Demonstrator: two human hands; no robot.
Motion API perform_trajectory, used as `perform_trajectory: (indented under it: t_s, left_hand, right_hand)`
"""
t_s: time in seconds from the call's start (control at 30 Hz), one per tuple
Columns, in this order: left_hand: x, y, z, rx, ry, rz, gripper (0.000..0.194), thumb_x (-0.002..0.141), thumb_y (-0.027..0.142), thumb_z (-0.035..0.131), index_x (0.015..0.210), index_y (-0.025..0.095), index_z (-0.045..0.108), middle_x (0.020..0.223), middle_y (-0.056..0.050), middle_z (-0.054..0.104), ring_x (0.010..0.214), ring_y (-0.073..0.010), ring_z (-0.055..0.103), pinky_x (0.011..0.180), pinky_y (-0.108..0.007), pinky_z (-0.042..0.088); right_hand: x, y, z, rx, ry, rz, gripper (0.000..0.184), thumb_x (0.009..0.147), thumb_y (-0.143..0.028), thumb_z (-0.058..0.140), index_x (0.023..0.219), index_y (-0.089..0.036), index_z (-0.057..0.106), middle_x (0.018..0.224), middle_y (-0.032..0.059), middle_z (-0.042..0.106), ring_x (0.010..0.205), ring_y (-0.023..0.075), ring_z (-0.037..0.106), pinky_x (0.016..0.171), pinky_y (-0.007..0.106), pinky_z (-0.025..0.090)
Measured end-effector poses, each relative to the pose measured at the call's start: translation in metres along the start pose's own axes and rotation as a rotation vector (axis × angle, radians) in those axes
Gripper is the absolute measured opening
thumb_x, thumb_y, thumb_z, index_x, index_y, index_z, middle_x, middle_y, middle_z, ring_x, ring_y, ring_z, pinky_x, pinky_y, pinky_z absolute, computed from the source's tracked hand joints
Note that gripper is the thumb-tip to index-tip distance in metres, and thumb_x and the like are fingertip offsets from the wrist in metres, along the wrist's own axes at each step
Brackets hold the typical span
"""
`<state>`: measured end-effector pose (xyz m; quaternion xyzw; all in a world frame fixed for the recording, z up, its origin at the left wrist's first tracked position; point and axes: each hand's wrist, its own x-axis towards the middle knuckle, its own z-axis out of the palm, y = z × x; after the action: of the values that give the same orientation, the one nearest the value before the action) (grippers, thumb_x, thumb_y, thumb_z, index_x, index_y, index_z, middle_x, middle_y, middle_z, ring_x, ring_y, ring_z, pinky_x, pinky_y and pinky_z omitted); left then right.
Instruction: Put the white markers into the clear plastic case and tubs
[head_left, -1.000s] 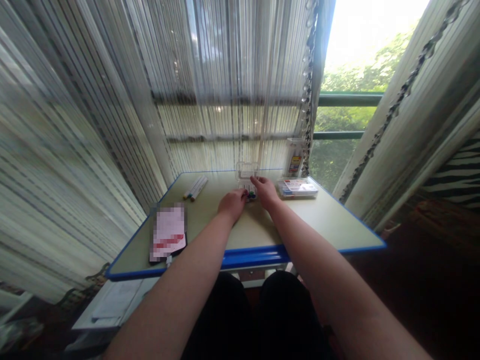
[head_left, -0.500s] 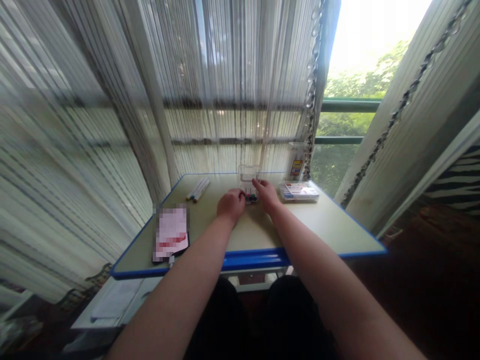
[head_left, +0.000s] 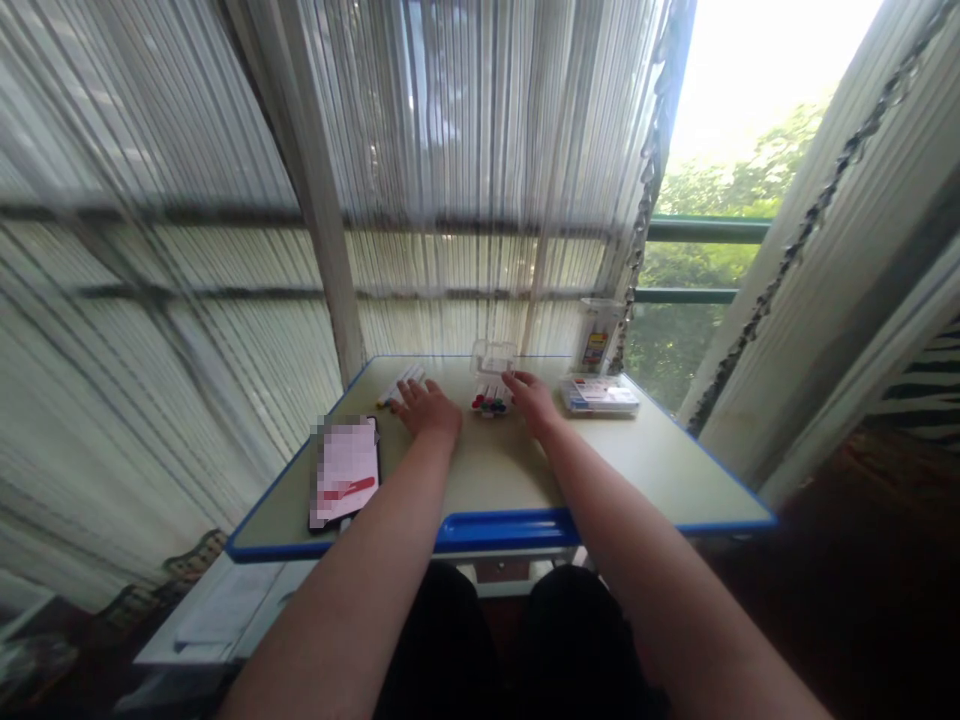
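Note:
A small clear plastic case [head_left: 494, 357] stands at the middle of the table with its lid raised. Inside its base lie several markers [head_left: 491, 402] with red, green and dark caps facing me. My right hand [head_left: 532, 402] is at the case's right side, thumb and fingers closed on the edge by the lid. Over to the left, my left hand [head_left: 427, 410] reaches with fingers spread towards a few loose white markers [head_left: 399, 386], partly covering them. Whether its fingertips touch them I cannot tell.
A flat clear box of markers [head_left: 600, 396] lies at the right, with an upright clear container [head_left: 597, 335] behind it. A phone [head_left: 349, 470] with a cable rests at the left. The table [head_left: 480, 475] has a blue rim, and a fringe curtain [head_left: 465, 180] hangs behind.
My left hand has left the case and moved left to the loose markers, its fingers opening. The right hand stays by the case. The view has shifted slightly.

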<state>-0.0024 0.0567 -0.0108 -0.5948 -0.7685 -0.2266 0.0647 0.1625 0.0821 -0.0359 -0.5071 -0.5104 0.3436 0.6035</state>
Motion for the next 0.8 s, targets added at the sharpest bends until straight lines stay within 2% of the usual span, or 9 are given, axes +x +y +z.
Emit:
perform_trajectory:
  t_s: [0.1, 0.27, 0.37, 0.43, 0.5, 0.6, 0.67, 0.8]
  left_hand:
    - [0.006, -0.003, 0.003, 0.064, -0.091, 0.009, 0.06, 0.08, 0.027, 0.041, 0.137, 0.008, 0.04, 0.149, -0.02, 0.025, 0.14, -0.0339, 0.014, 0.109, -0.054, 0.015]
    - [0.008, -0.005, 0.001, 0.118, -0.112, 0.007, 0.053, 0.082, 0.03, 0.037, 0.13, 0.012, 0.049, 0.14, -0.02, 0.042, 0.134, -0.0344, 0.03, 0.106, -0.052, 0.023]
    - [0.007, -0.004, -0.002, 0.125, -0.085, 0.014, 0.054, 0.081, 0.03, 0.038, 0.132, 0.015, 0.047, 0.145, -0.017, 0.036, 0.137, -0.0366, 0.021, 0.107, -0.055, 0.019]
    - [0.005, -0.004, -0.005, 0.117, -0.122, -0.036, 0.054, 0.081, 0.03, 0.039, 0.133, 0.015, 0.046, 0.145, -0.018, 0.036, 0.137, -0.0383, 0.021, 0.106, -0.057, 0.018]
    - [0.003, -0.003, -0.007, 0.091, -0.147, -0.044, 0.05, 0.081, 0.028, 0.04, 0.128, 0.016, 0.05, 0.136, -0.019, 0.045, 0.129, -0.0384, 0.034, 0.101, -0.058, 0.025]
    - [-0.002, -0.001, -0.008, 0.085, -0.075, 0.011, 0.041, 0.081, 0.023, 0.039, 0.117, 0.019, 0.058, 0.124, -0.019, 0.053, 0.117, -0.0368, 0.045, 0.09, -0.055, 0.037]
    - [-0.004, 0.0, -0.006, 0.091, -0.037, 0.013, 0.038, 0.081, 0.021, 0.04, 0.112, 0.019, 0.061, 0.122, -0.02, 0.053, 0.114, -0.0372, 0.046, 0.086, -0.054, 0.039]
    - [-0.005, -0.002, -0.001, 0.045, -0.075, 0.008, 0.037, 0.081, 0.018, 0.038, 0.108, 0.014, 0.063, 0.115, -0.023, 0.057, 0.111, -0.0374, 0.049, 0.084, -0.053, 0.039]
  right_hand:
    - [0.001, 0.001, 0.0, 0.001, -0.007, 0.005, 0.048, 0.071, -0.053, 0.061, 0.104, -0.018, 0.066, 0.093, 0.0073, 0.07, 0.09, 0.0202, 0.063, 0.083, 0.036, 0.046]
    - [0.0, -0.001, -0.001, 0.015, -0.018, 0.005, 0.046, 0.072, -0.051, 0.062, 0.103, -0.018, 0.066, 0.095, 0.0076, 0.07, 0.092, 0.0207, 0.063, 0.082, 0.035, 0.047]
    - [-0.002, -0.005, 0.0, 0.03, -0.018, 0.024, 0.047, 0.072, -0.05, 0.063, 0.105, -0.016, 0.065, 0.097, 0.0091, 0.07, 0.091, 0.0214, 0.064, 0.08, 0.035, 0.048]
    - [-0.004, -0.007, 0.0, 0.046, -0.024, 0.044, 0.049, 0.072, -0.049, 0.062, 0.107, -0.014, 0.063, 0.098, 0.0105, 0.069, 0.09, 0.0217, 0.064, 0.079, 0.035, 0.048]
    - [-0.004, -0.008, 0.0, 0.046, -0.02, 0.051, 0.05, 0.071, -0.049, 0.063, 0.107, -0.014, 0.063, 0.099, 0.0108, 0.069, 0.09, 0.0216, 0.064, 0.079, 0.035, 0.048]
    - [-0.005, -0.007, -0.001, 0.022, -0.007, 0.037, 0.047, 0.071, -0.049, 0.063, 0.103, -0.016, 0.065, 0.096, 0.0085, 0.07, 0.09, 0.0207, 0.064, 0.081, 0.035, 0.047]
    - [-0.004, -0.006, -0.001, 0.015, -0.008, 0.029, 0.046, 0.071, -0.05, 0.063, 0.103, -0.017, 0.065, 0.094, 0.0076, 0.071, 0.09, 0.0201, 0.064, 0.081, 0.034, 0.047]
    - [-0.003, -0.005, -0.002, -0.001, 0.0, 0.026, 0.048, 0.071, -0.052, 0.063, 0.102, -0.016, 0.065, 0.094, 0.0082, 0.07, 0.09, 0.0203, 0.064, 0.08, 0.034, 0.047]
